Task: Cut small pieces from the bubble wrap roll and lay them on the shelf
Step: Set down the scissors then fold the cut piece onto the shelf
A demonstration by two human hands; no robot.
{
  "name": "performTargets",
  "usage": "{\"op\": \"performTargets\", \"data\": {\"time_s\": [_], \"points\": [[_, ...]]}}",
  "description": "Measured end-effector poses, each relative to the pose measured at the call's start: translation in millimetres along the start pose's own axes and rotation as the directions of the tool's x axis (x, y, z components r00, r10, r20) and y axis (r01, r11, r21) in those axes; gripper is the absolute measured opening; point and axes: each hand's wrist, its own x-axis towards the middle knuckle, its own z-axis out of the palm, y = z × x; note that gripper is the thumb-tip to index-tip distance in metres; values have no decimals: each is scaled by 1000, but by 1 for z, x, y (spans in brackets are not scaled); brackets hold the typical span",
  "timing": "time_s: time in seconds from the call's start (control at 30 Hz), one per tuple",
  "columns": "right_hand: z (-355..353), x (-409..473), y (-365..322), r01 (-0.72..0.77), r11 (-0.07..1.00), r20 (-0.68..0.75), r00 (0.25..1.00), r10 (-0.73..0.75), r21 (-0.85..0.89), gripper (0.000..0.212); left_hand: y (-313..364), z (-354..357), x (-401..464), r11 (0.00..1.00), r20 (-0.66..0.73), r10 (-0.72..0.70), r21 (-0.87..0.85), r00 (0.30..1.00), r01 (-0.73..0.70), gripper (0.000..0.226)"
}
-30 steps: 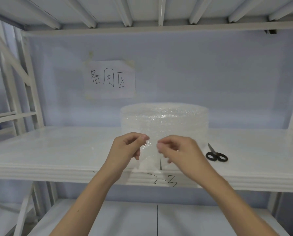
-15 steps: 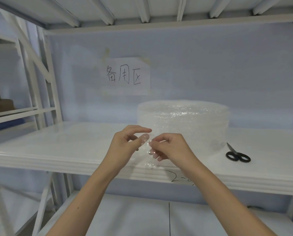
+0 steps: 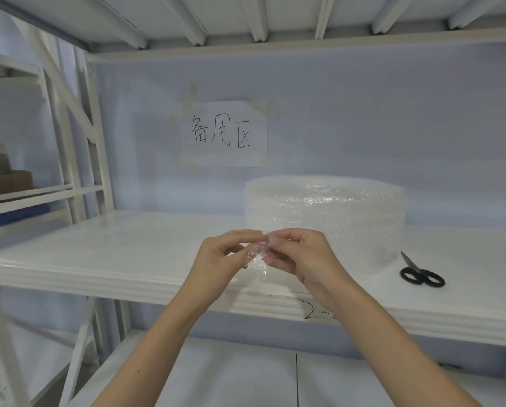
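A wide roll of clear bubble wrap [image 3: 325, 212] stands on the white shelf [image 3: 128, 254], right of centre. In front of it, my left hand [image 3: 219, 259] and my right hand [image 3: 301, 257] pinch a small piece of bubble wrap [image 3: 257, 258] between their fingertips, hands almost touching. The piece hangs down between them, above the shelf's front edge. Black-handled scissors [image 3: 420, 274] lie on the shelf to the right of the roll, untouched.
A paper sign with handwritten characters [image 3: 225, 133] is taped to the back wall. White uprights and braces [image 3: 78, 148] frame the left side. Another shelf board [image 3: 246, 374] lies below. A brown box [image 3: 5, 180] sits on the neighbouring rack at the left.
My hands have come closer together, folding the small piece between them. The view has shifted left, so the roll and scissors now sit further right.
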Motion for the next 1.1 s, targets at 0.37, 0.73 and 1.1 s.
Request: {"op": "performTargets", "data": {"time_s": [0.37, 0.73, 1.1], "points": [[-3, -1, -3, -78, 989, 37, 997, 74, 128, 22, 1, 3, -3, 999, -3, -16, -31, 1000, 16, 16], [2, 9, 5, 8, 994, -21, 1000, -10, -110, 16, -1, -3, -6, 983, -13, -134, -127, 991, 131, 29], [24, 27, 18, 95, 967, -12, 995, -100, -235, 15, -13, -21, -4, 958, -46, -282, -60, 958, 279, 9]]}}
